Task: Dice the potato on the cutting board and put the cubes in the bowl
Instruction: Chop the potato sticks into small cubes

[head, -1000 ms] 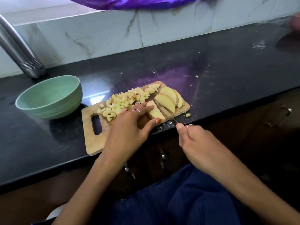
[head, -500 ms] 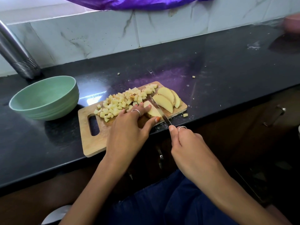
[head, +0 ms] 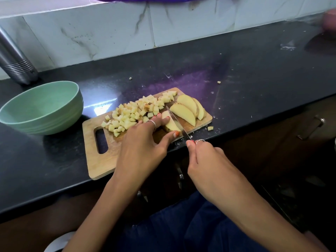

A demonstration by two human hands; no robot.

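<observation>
Head view: black counter (head: pixel 236 73), marble backsplash (head: pixel 109 33); left fingers (head: pixel 160 122) pinning potato slice (head: pixel 170 125), right fingers (head: pixel 190 144) gripping knife (head: pixel 177 122).

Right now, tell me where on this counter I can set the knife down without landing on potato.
Bare black counter lies between the wooden cutting board and the white tiled wall, and right of the board up to the front edge, with only stray bits. A smaller patch sits in front of the green bowl. The board is crowded: diced cubes, uncut slices, the left hand.

Wooden cutting board (head: pixel 101 166) on glossy black counter (head: pixel 254 73)
</observation>
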